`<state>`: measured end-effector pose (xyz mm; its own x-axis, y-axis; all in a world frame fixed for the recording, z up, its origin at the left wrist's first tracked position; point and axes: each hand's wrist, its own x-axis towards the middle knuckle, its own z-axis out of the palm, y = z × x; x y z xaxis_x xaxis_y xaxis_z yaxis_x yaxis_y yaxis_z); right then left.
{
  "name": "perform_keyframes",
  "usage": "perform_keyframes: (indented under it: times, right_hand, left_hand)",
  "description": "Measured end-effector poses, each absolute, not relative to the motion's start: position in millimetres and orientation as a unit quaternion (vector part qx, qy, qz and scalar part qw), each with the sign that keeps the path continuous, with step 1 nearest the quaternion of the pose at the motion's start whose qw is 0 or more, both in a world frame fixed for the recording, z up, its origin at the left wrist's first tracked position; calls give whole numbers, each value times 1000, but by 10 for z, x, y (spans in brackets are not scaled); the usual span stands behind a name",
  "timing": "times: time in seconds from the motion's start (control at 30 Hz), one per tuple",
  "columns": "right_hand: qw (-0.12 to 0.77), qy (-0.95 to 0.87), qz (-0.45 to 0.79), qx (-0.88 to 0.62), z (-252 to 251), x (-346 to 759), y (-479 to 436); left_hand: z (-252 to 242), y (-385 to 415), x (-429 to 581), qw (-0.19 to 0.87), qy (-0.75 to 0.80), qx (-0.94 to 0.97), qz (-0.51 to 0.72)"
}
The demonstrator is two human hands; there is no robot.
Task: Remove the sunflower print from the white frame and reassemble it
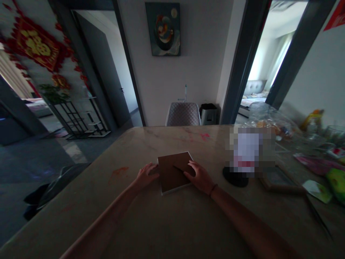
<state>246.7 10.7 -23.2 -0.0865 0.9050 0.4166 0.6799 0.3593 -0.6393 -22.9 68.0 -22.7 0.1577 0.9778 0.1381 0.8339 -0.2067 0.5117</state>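
Observation:
A flat brown rectangular panel with a thin white edge (172, 174) lies on the stone-patterned table (140, 219) in front of me. A slim dark strip crosses its brown surface. My left hand (147, 176) rests at the panel's left edge with thumb and fingers apart. Over the right edge lies my right hand (198, 176), its fingers spread and its thumb on the brown surface. A dark band circles the right wrist. Neither hand is wrapped round the panel.
Right of the panel stand a blurred-out item on a black round base (235, 177) and a wooden frame (281, 180). Farther right are a clear plastic bag (272, 120), a green packet (336, 183) and a pink packet (315, 163). A grey chair (183, 114) stands beyond the table.

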Motion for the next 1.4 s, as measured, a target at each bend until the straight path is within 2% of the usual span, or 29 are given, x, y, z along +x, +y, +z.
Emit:
perform_keyframes:
  times: [0.2,0.4,0.67,0.9,1.2,1.4]
  right_hand:
    - [389,-722,124,-559,-223,2454,97]
    - [371,-721,129,-571,-211,2422,101]
    - [376,-724,104,-568,-276,2431,115]
    - [395,-719,94,-563,-275,2436,116]
    - [393,-716,91,-569,-277,2422,117]
    - [425,-712,69,-555,-266,2435,114]
  left_hand:
    - [-161,585,-208,176,599,750,217]
    - [-105,508,-115,132,633,749,147]
    - [-49,478,-130,123,615,771,109]
    - [18,424,-174,149,573,800,97]
    - [-51,442,-157,133,563,813,70]
    - [-16,416,-160,135,559,815,74]
